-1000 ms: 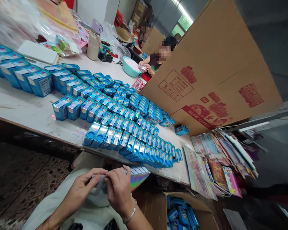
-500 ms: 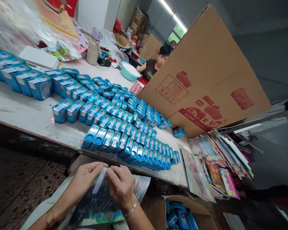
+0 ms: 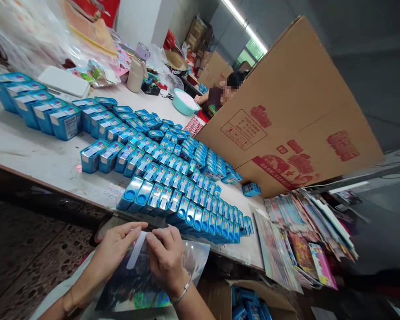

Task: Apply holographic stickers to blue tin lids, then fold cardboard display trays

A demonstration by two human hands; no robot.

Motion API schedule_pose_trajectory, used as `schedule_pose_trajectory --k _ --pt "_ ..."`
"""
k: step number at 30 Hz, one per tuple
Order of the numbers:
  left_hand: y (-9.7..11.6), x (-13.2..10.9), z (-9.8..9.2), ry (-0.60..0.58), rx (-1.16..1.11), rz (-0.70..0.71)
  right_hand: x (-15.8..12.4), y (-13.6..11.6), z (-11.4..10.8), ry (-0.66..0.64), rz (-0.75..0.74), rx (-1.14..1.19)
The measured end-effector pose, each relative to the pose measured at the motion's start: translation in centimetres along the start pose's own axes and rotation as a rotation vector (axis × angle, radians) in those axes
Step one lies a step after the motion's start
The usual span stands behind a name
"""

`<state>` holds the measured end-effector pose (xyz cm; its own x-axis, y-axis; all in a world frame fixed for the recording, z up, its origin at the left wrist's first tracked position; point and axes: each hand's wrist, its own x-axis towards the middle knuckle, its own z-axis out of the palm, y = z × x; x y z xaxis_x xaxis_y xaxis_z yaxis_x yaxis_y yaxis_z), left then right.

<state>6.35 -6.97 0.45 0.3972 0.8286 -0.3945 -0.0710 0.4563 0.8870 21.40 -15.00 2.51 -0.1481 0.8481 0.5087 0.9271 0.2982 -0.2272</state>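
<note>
My left hand point(image 3: 115, 249) and my right hand point(image 3: 166, 260) meet over my lap, below the table's front edge. Their fingertips pinch a narrow pale strip point(image 3: 136, 251) between them. Under the hands lies a shiny holographic sheet point(image 3: 136, 286), spread across my lap. A metal bangle sits on my right wrist. Just beyond my hands, on the white table point(image 3: 36, 155), stand several rows of small blue boxes point(image 3: 173, 178), packed side by side.
A large cardboard box point(image 3: 286, 115) stands on the table's right. Printed sheets point(image 3: 300, 231) fan out at the right end. An open carton point(image 3: 253, 298) of blue boxes sits below. A person point(image 3: 220, 95) sits at the far end, near a teal bowl point(image 3: 185, 101) and a bottle point(image 3: 136, 69).
The holographic sheet has opened out flat across my lap, and the pale strip now stands free between my fingertips. The view has shifted slightly.
</note>
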Motion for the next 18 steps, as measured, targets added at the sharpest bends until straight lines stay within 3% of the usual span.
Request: schedule_pose_trajectory --k 7,13,18 --pt "0.5 -0.1 0.4 0.029 0.018 0.039 0.2 -0.3 0.1 0.017 0.132 0.065" --pt "0.6 -0.2 0.9 0.026 0.04 0.053 0.1 -0.2 0.0 0.017 0.044 0.044" --pt "0.7 -0.2 1.3 0.1 0.095 0.125 0.1 -0.5 0.0 0.061 0.208 0.175"
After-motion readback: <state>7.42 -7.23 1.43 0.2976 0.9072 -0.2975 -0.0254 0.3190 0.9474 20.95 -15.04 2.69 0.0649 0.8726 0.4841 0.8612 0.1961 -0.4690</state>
